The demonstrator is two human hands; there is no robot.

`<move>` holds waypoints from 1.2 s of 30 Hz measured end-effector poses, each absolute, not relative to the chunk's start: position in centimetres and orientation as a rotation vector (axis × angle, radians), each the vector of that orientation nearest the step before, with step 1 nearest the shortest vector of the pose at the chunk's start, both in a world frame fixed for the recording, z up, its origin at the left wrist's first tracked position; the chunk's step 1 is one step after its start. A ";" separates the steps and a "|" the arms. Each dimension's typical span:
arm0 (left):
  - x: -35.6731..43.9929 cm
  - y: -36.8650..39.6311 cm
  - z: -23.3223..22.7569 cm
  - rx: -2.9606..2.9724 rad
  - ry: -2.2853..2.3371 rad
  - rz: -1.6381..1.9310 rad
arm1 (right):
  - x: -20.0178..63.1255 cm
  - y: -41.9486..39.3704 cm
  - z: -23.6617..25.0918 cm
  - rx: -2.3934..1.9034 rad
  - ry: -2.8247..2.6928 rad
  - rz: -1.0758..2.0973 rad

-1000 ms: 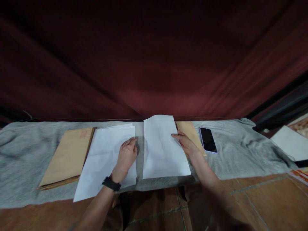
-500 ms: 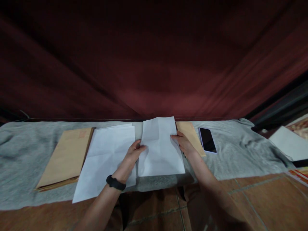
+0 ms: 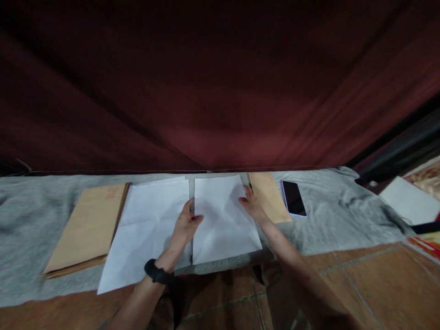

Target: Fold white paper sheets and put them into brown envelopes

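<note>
Two hands work one creased white sheet (image 3: 223,220) lying flat on the grey cloth-covered bench (image 3: 343,220): the left hand (image 3: 185,224) pinches its left edge, while the right hand (image 3: 252,206) rests open-fingered on its far right edge. Left lies a larger white sheet (image 3: 144,229) and a tan envelope (image 3: 85,227); right, another tan envelope (image 3: 270,199) and a dark phone (image 3: 294,198).

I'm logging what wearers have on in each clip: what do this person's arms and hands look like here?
Both forearms are bare, with no sleeves in view. The left hand has a black band, like a watch or fitness strap, around its wrist. The right hand shows no gloves, rings or band that I can make out.
</note>
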State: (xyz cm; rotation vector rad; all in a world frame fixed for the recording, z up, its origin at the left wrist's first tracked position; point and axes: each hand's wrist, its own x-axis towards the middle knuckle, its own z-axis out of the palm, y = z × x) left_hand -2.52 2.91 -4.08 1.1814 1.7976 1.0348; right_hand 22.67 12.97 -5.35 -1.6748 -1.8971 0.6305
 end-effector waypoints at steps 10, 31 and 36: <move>-0.6 0.6 -0.2 1.792 2.322 0.201 | 21.9 9.4 -3.0 -1.861 -2.220 0.286; 3.0 6.1 -6.5 2.427 1.981 0.422 | 16.4 8.6 -6.1 -1.175 -2.385 0.338; 3.0 6.9 -7.0 2.364 2.028 0.397 | 16.3 9.2 -6.4 -1.261 -2.407 0.279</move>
